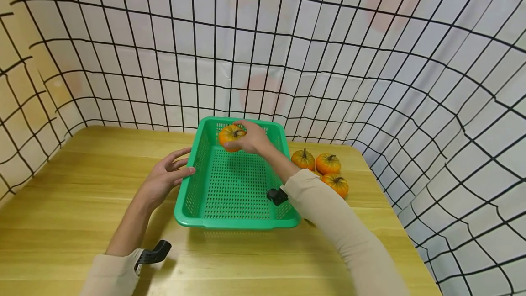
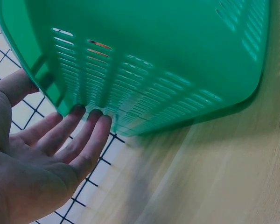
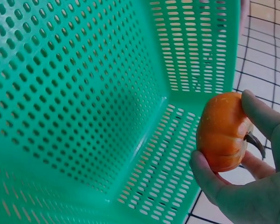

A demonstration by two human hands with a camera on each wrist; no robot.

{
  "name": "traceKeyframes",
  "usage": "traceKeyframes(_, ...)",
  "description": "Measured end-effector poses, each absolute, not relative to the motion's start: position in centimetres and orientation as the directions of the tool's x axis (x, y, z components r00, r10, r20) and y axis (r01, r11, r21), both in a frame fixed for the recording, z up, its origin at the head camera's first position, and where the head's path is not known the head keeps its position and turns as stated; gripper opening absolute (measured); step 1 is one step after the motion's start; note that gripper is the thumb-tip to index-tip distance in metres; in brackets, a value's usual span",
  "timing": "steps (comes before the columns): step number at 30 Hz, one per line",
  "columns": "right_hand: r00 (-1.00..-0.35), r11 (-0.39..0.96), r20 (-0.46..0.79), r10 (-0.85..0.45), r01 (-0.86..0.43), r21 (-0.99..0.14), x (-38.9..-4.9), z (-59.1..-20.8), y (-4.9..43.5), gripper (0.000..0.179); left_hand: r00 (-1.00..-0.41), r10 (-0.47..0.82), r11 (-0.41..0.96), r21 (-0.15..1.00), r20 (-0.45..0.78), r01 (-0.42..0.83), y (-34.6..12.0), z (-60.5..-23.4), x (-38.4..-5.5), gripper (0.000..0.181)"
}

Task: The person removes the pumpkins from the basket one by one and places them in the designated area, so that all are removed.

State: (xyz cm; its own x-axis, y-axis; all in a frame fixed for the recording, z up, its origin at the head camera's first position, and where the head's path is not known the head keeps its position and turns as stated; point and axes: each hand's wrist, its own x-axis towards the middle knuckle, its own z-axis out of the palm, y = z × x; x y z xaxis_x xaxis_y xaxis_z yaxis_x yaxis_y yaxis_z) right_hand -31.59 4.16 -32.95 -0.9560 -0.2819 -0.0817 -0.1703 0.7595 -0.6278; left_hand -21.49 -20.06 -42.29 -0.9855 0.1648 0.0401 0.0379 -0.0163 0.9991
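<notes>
A green plastic basket point(image 1: 238, 175) with perforated walls and floor stands on the table. My right hand point(image 1: 252, 136) holds a small orange pumpkin point(image 1: 230, 137) inside the basket's outline, near its far left corner. In the right wrist view, the thumb and fingers pinch the pumpkin point(image 3: 222, 132) at its sides, and its dark stem points toward the palm. My left hand point(image 1: 166, 175) is at the basket's left side. There, its thumb meets the rim, and its loosely straight fingers point(image 2: 91, 135) touch the outer wall below the rim.
Several more pumpkins point(image 1: 328, 164) stand close together on the table just right of the basket, partly hidden by the right sleeve. The wooden table point(image 1: 90, 186) extends on both sides. A white cloth point(image 1: 255, 35) with a black grid surrounds its back and sides.
</notes>
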Motion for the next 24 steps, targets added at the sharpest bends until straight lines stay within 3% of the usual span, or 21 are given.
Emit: traceKeyframes(24,-0.929,0.784,-0.051,-0.366,-0.278,-0.555,-29.1,-30.7,12.4,0.076,-0.991,0.131,0.015,0.999,0.035,0.037,-19.8,-42.2,-21.4,0.076)
